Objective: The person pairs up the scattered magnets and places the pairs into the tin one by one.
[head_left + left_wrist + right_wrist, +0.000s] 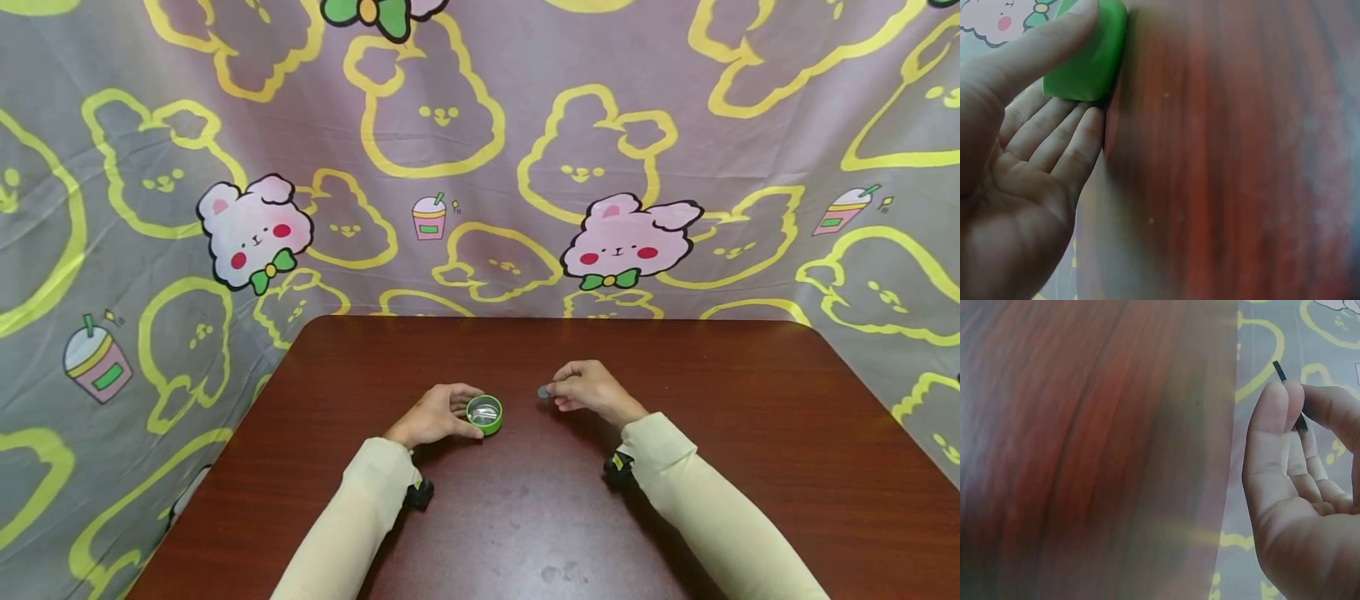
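On the table in the head view stands a small round green container point(491, 430), open at the top with a shiny silvery inside. My left hand point(438, 414) holds it from the left, thumb on the near side and fingers at the far side. The left wrist view shows the container's smooth green wall point(1088, 65) between thumb and fingers. To the right, my right hand point(591, 392) pinches a small thin grey disc point(543, 392) by its edge. Edge-on, the disc point(1279, 370) looks like a dark sliver between thumb and fingertip in the right wrist view.
The brown wooden table point(675, 358) carries the container. Behind and at both sides hangs a grey-pink cloth point(517, 192) printed with cartoon bears. Several faint marks point(558, 573) show near the table's front. A dark wrist camera point(420, 493) sits under the left cuff.
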`<state>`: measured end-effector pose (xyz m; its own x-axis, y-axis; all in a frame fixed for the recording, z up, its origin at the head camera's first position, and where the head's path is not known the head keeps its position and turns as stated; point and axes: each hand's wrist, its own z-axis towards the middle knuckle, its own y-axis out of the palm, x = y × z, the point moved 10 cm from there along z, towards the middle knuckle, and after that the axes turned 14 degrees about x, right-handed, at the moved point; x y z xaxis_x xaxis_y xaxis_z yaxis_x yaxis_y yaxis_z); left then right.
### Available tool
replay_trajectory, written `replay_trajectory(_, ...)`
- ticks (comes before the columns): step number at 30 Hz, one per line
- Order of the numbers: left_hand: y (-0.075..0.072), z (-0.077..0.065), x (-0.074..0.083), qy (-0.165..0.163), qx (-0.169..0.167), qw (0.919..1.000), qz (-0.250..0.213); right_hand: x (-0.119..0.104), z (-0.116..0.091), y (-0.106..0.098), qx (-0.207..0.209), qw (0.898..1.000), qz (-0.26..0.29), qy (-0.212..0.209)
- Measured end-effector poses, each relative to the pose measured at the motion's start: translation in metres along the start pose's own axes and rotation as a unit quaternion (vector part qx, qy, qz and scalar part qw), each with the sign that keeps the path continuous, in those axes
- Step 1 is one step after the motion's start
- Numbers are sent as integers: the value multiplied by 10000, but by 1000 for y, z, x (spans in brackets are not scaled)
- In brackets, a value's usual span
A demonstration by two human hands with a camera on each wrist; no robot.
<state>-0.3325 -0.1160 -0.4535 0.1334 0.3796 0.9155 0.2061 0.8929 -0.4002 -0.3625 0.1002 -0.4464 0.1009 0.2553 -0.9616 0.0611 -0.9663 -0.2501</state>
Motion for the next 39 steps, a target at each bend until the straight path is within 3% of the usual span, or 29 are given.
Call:
replay_trajectory(19,0,2,-4,-112,93,9999,75,-16,-8,46,-283,9994,-51,-207)
replay_trajectory(39,0,-1,1,-90,61,9999,30,-20,-11,80,-383,9982,-220,-409)
